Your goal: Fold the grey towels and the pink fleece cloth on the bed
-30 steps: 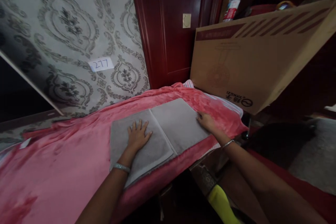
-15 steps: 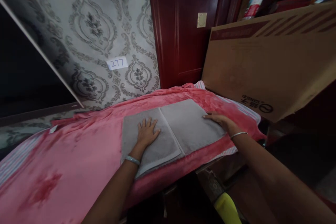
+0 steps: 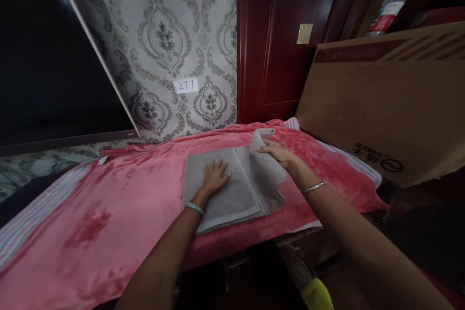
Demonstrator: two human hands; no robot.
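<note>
A grey towel [image 3: 225,198] lies partly folded on a pink plush blanket [image 3: 145,193]. On its left, flat-folded part, my left hand [image 3: 215,177] rests palm down with the fingers spread. My right hand [image 3: 281,155] grips the towel's right part by its edge and holds it lifted, curling up toward the left. The thumb and some fingertips of that hand are partly hidden by the cloth. A bracelet circles each wrist.
Behind the blanket stand a patterned wall with a paper label [image 3: 186,85] and a dark red door [image 3: 276,58]. A large cardboard box [image 3: 378,101] leans at the right, a plastic bottle [image 3: 394,7] behind it. A dark screen [image 3: 54,68] is at the left.
My right hand has lifted the towel's right part off the blanket and brought it leftward. My left hand stays flat on the towel. The view has shifted left.
</note>
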